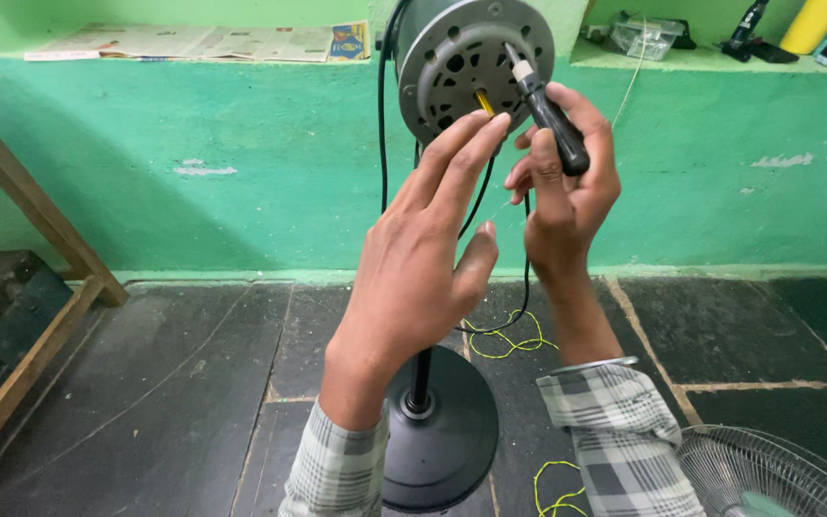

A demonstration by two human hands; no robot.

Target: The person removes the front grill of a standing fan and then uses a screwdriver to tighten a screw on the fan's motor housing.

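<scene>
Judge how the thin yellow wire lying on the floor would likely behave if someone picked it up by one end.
The yellow wire lies in loose, tangled loops on the dark floor, so it is probably floppy and would dangle. It looks very thin, so likely light. The loops might snag on the fan stand's round base close by.

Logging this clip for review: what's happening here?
A person is working on a stand fan's bare motor. The right hand holds a black-handled screwdriver with its tip against the motor face. The left hand has its fingertips by a yellow wire at the motor. A fan grille lies on the floor.
</scene>
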